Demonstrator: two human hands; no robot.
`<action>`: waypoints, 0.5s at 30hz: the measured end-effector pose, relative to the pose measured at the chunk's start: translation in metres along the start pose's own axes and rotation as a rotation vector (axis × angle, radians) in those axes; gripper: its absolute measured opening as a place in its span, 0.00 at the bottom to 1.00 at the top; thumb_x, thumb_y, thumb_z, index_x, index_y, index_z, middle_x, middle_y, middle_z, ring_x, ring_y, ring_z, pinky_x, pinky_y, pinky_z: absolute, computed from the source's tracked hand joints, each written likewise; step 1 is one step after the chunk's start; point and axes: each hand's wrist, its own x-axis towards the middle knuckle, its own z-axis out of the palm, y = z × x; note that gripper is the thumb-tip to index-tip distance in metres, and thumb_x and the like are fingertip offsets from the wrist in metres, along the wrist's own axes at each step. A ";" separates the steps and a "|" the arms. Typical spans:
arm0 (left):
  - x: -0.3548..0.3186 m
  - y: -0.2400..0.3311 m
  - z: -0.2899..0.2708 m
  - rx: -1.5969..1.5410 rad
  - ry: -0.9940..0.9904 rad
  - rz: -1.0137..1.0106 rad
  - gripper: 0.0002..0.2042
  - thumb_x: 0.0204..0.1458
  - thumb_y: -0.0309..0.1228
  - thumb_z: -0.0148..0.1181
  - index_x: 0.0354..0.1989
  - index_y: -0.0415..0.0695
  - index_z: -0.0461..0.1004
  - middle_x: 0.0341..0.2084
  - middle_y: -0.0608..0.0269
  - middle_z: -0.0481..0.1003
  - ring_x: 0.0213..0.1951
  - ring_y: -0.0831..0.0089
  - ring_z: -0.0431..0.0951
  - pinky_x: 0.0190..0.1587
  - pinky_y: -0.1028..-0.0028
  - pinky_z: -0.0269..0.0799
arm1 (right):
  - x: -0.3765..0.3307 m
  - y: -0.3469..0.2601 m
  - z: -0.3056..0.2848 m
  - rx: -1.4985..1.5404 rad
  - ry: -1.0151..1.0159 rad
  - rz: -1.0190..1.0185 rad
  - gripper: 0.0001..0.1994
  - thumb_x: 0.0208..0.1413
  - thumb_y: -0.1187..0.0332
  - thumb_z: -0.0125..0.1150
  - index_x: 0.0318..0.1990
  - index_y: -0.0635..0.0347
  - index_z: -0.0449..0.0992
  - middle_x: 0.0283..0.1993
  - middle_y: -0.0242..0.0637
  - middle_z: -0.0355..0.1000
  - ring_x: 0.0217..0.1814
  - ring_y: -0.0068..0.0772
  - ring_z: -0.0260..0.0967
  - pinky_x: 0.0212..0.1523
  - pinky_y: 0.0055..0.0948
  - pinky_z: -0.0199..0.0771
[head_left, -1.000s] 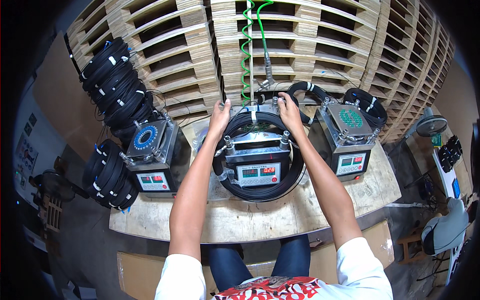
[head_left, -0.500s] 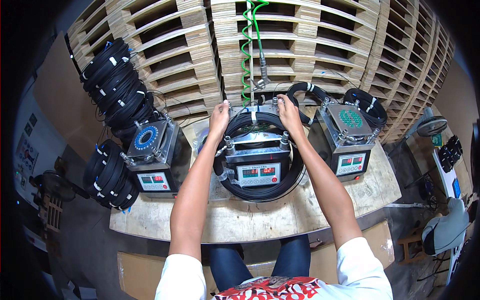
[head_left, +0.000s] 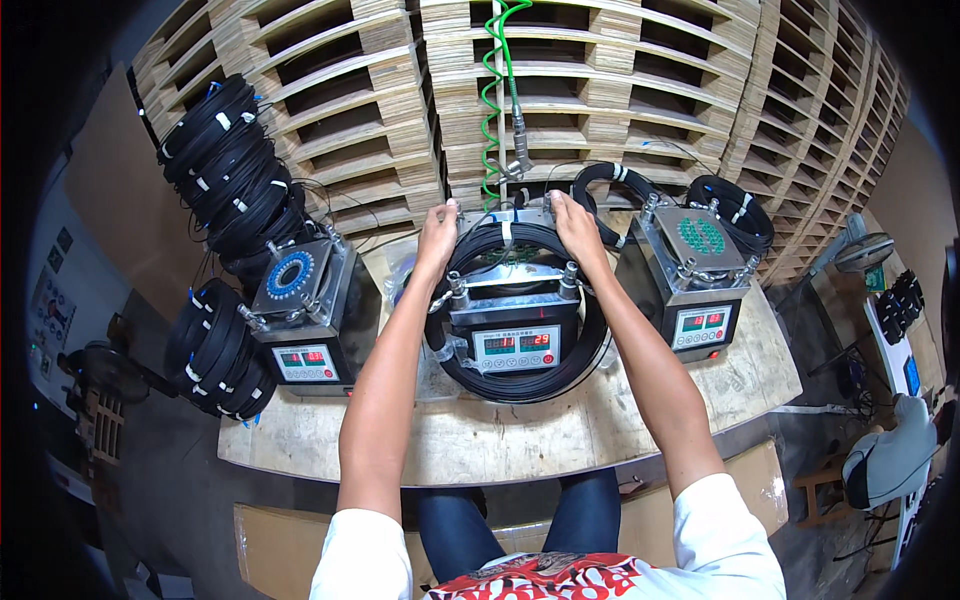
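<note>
The middle bench machine [head_left: 515, 345], with a metal top plate and a lit red and green digital panel, stands straight in front of me. A large coil of black cable [head_left: 520, 388] encircles it, bound with white tape at the far side. My left hand [head_left: 437, 238] is closed at the machine's far left corner post, which the fingers mostly hide. At the far right corner, my right hand [head_left: 577, 228] has thumb and fingers closed on a metal post [head_left: 548, 203]. Two near corner posts [head_left: 569, 278] show uncovered. Green-dotted parts under the coil are partly hidden.
A similar machine with a blue ring [head_left: 290, 274] stands left, another with green dots [head_left: 702, 236] right. Stacked black cable coils [head_left: 225, 160] rise at the left. Wooden pallets [head_left: 580, 70] wall the back; a green air hose [head_left: 489, 100] hangs there. A person [head_left: 895, 455] sits far right.
Both hands stay at the far corners, with only a slight shift. The red digits on the middle and right machines' panels differ.
</note>
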 end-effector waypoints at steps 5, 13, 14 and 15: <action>-0.006 0.008 0.006 0.071 0.050 -0.036 0.32 0.61 0.58 0.50 0.56 0.38 0.72 0.52 0.39 0.75 0.58 0.49 0.73 0.60 0.62 0.65 | 0.008 0.017 0.000 0.082 -0.042 -0.026 0.20 0.69 0.55 0.45 0.55 0.61 0.75 0.45 0.60 0.76 0.53 0.61 0.73 0.53 0.47 0.72; -0.012 0.016 0.006 0.123 0.060 0.004 0.38 0.60 0.58 0.52 0.67 0.37 0.62 0.57 0.37 0.71 0.62 0.49 0.71 0.63 0.62 0.63 | 0.005 0.011 -0.001 0.049 0.073 -0.004 0.21 0.67 0.54 0.49 0.54 0.60 0.76 0.46 0.59 0.77 0.53 0.61 0.74 0.53 0.47 0.72; -0.011 0.017 0.005 0.087 0.009 -0.031 0.39 0.60 0.58 0.52 0.69 0.36 0.59 0.59 0.36 0.70 0.63 0.49 0.69 0.65 0.63 0.61 | 0.004 0.010 -0.001 0.009 0.100 0.026 0.22 0.67 0.52 0.49 0.54 0.60 0.76 0.47 0.58 0.77 0.53 0.61 0.73 0.54 0.47 0.72; -0.011 0.017 0.006 0.087 0.009 -0.032 0.39 0.60 0.58 0.52 0.69 0.36 0.59 0.59 0.36 0.70 0.63 0.49 0.69 0.65 0.63 0.61 | 0.004 0.010 -0.001 0.009 0.100 0.027 0.22 0.67 0.52 0.49 0.54 0.60 0.76 0.47 0.58 0.77 0.53 0.61 0.73 0.54 0.47 0.72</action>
